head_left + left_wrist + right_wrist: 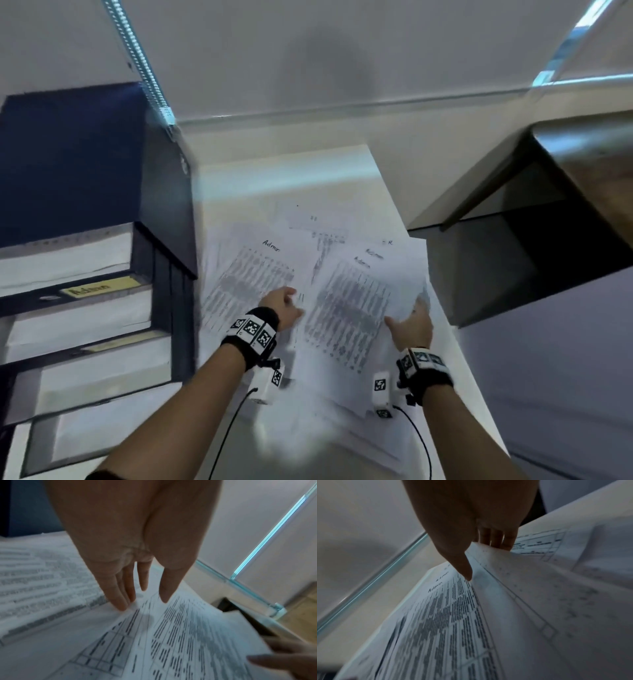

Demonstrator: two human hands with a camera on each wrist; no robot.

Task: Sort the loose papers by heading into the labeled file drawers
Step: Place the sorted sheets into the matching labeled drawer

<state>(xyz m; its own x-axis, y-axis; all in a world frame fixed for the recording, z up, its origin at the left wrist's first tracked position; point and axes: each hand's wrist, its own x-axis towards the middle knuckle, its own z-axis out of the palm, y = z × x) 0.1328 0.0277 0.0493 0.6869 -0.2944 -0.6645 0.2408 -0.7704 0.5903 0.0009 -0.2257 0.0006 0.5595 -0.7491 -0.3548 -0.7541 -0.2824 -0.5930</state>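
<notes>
Loose printed papers lie spread over a white tabletop (291, 171). One sheet headed "Admin" (246, 274) lies at the left. A second Admin sheet (349, 308) (453, 615) (188, 635) is lifted at its right edge. My right hand (407, 315) (484, 561) pinches that edge, thumb on top and fingers underneath. At the sheet's left edge, my left hand (291, 301) (142, 601) touches the paper with straight fingers. A sheet marked "HR" (387, 242) sits behind. The dark blue file drawers (68, 164) stand at the left, pulled out in steps. One carries a yellow "Admin" label (99, 287).
A dark wooden desk (582, 164) stands to the right, with grey floor (548, 377) below it. A metal conduit (144, 68) runs down the wall behind the drawers. More sheets lie under my forearms near the table's front edge.
</notes>
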